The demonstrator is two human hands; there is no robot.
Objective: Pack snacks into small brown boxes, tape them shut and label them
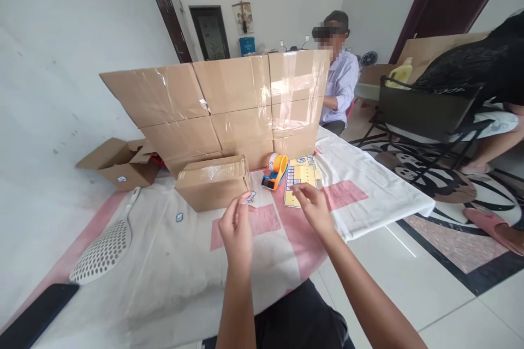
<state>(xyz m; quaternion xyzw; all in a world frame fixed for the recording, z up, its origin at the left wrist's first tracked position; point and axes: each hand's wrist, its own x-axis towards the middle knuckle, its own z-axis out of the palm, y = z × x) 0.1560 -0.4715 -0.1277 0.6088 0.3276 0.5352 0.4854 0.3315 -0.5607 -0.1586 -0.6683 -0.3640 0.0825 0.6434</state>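
My left hand (237,226) is raised over the cloth-covered table (172,262) and pinches a small blue-and-white sticker (251,195) between thumb and fingers. My right hand (313,206) reaches toward a yellow sticker sheet (302,177) lying flat, with its fingertips at the sheet's near edge. A small taped cardboard box (213,181) stands just left of the sticker. An orange and blue tape dispenser (275,171) sits between the box and the sheet.
A wall of stacked taped cartons (229,103) lines the far side. An open carton (120,162) lies at left, near a white perforated paddle (102,253) and a dark phone (36,316). One person sits behind the cartons; another sits at right beyond a black chair (426,112).
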